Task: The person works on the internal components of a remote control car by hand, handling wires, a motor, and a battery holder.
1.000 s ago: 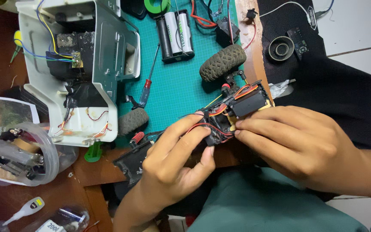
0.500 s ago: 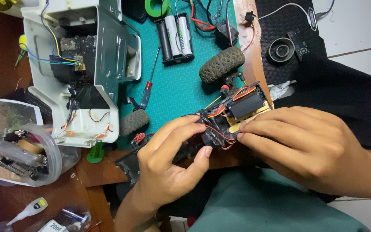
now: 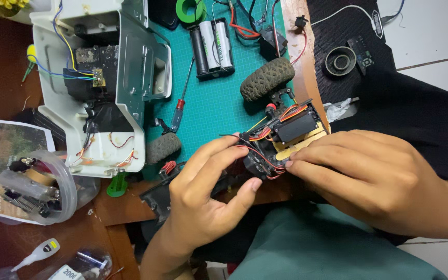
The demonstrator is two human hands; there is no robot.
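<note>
Left hand (image 3: 203, 197) curled more since before, fingers pinching red wires on toy car frame (image 3: 281, 137), frame centre. Right hand (image 3: 369, 176) gripped frame. Screwdriver (image 3: 182, 101) lay untouched.

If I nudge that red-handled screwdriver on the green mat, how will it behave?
The screwdriver looks stiff and light: a thin metal shaft and a small handle. Its round shaft lies flat on the cutting mat, so it would probably roll or pivot rather than tip.
</note>
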